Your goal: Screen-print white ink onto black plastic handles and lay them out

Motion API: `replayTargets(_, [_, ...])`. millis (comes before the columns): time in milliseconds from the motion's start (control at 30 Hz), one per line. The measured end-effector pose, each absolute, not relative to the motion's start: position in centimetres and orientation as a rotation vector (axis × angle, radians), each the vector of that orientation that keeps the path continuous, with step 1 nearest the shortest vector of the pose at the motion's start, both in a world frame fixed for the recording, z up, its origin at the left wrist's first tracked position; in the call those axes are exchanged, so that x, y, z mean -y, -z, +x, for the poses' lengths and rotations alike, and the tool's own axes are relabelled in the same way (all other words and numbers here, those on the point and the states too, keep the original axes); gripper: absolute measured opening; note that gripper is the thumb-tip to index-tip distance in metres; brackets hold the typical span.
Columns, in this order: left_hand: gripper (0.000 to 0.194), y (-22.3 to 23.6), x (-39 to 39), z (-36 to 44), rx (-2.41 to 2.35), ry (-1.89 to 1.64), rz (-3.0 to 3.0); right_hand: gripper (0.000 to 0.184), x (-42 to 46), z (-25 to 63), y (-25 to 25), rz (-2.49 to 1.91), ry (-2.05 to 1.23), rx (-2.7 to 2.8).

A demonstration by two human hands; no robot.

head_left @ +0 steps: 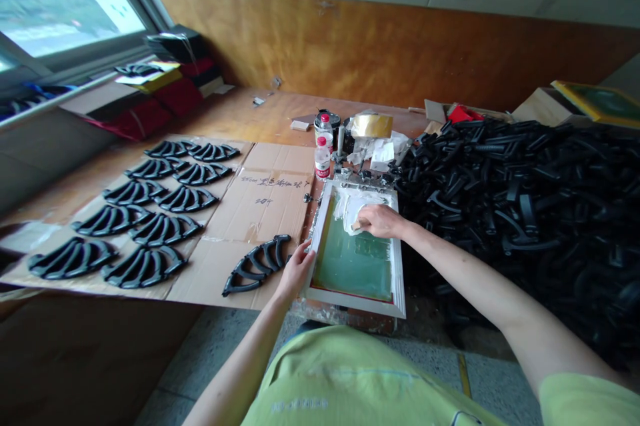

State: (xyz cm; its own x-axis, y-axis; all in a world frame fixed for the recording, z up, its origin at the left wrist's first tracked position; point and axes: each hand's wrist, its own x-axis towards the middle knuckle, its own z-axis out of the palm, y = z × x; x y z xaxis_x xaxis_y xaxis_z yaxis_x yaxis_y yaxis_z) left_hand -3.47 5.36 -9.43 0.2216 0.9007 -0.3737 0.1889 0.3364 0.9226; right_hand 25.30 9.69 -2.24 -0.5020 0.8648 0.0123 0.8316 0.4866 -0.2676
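Note:
A small screen-printing frame (400, 293) with a green mesh and white ink smeared at its far end lies in front of me. My right hand (380, 221) is closed on a squeegee (356, 226) pressed on the mesh near the far end. My left hand (296, 271) grips the frame's left edge with curled fingers. Just left of it a fan of black curved plastic handles (257, 265) lies on cardboard (270, 196).
Several more fanned sets of black handles (145, 209) lie in rows on the cardboard at left. A big heap of loose black handles (530, 199) fills the right. Two bottles (323, 149), rags and a tin stand behind the frame. A window is at far left.

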Motion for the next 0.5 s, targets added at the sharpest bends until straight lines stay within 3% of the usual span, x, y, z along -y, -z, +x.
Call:
replayTargets(167, [0.066, 8.6, -5.3, -3.5, -1.273, -0.696, 1.115, 0.021, -8.5, 24.7, 4.2, -1.526, -0.148, 2.458])
replayTargets(367, [0.068, 8.0, -5.3, -3.7, -1.249, -0.693, 1.086, 0.021, -9.3, 25.5, 3.1, -1.532, -0.316, 2.375])
replayTargets(500, [0.077, 6.1, -5.6, -4.2, -1.198, -0.677, 1.052, 0.056, -14.1, 25.4, 0.5, -1.841, -0.286, 2.104])
